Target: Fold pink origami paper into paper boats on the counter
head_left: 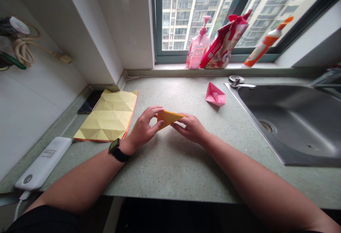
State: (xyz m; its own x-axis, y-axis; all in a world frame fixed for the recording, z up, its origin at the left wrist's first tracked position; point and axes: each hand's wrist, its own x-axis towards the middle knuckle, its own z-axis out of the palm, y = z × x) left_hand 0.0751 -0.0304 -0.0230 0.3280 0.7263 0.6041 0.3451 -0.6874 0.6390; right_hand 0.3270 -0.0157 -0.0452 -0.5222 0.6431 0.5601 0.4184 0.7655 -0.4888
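Observation:
Between my two hands is a folded piece of orange origami paper point(168, 118), shaped like a triangle and lifted a little off the counter. My left hand point(147, 124) pinches its left edge, thumb in front and fingers behind. At the right point, my right hand point(192, 128) grips the paper between thumb and fingers. A pink folded paper boat-like shape point(215, 95) sits on the counter to the right. Left of my hands lies a stack of creased yellow paper sheets point(112, 110) with orange-red edges showing.
A steel sink point(266, 147) with a tap point(242, 83) is at the right. On the windowsill stand a pink pump bottle point(198, 49), a red bag point(222, 46) and an orange bottle point(262, 49). A white power bank point(44, 163) and a dark phone point(90, 102) lie left.

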